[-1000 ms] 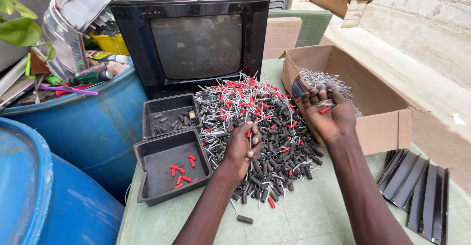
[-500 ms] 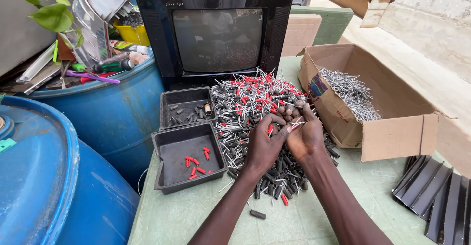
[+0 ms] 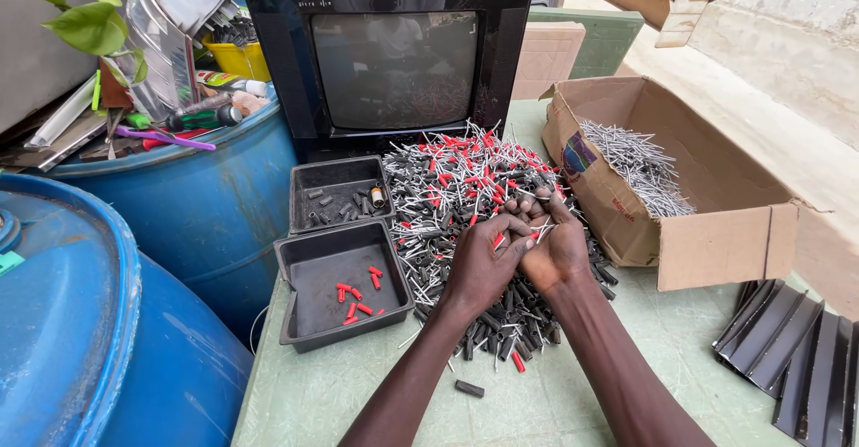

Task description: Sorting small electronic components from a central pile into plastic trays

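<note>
Both hands, left hand (image 3: 483, 263) and right hand (image 3: 555, 246), are pinched together on one small piece over the pile (image 3: 465, 187) on the desk (image 3: 573, 402). These bits look light and stiff with thin wire legs, so grab the body. A second ago the right hand was over the box (image 3: 680, 205).

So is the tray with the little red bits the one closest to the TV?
No, the tray with red pieces is the nearer one; the tray with black pieces sits between it and the TV.

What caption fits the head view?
Both hands, left hand and right hand, meet over a pile of red and black parts beside two trays.
</note>
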